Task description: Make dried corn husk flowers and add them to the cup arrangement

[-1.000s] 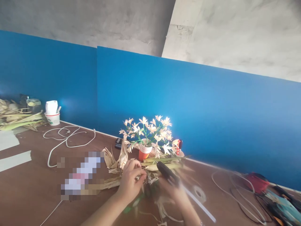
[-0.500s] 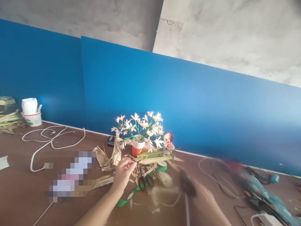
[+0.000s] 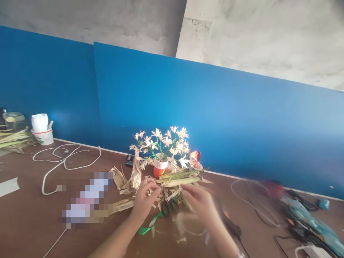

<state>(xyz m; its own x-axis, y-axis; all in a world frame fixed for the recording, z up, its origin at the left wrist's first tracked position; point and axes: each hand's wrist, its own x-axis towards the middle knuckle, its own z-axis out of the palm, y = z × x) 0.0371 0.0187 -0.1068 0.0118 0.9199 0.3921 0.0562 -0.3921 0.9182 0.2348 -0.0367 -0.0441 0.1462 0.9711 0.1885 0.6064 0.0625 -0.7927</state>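
Note:
My left hand [image 3: 146,200] is closed in a pinch over the dry husk scraps, and whatever its fingertips hold is too small to make out. Fingers extended and holding nothing visible, my right hand [image 3: 200,202] reaches in from the right, slightly blurred. Just beyond both hands lie green and pale husk strips [image 3: 182,179]. Behind these, a red and white paper cup [image 3: 160,166] carries a bunch of cream flowers [image 3: 166,141] on green stems. Dark-handled scissors [image 3: 169,208] and a green ribbon [image 3: 146,229] rest below the hands. A black corded tool [image 3: 232,225] lies beside my right forearm.
White cables [image 3: 64,161] and a white bucket [image 3: 44,137] occupy the left side. Dry husks [image 3: 122,182] spread left of the cup. At right are a blue plastic bundle [image 3: 314,218] and more cords. A blue partition [image 3: 215,114] borders the table's back.
My right hand has let go of the black tool, which now lies on the table, and has moved left toward my left hand. The view has shifted slightly.

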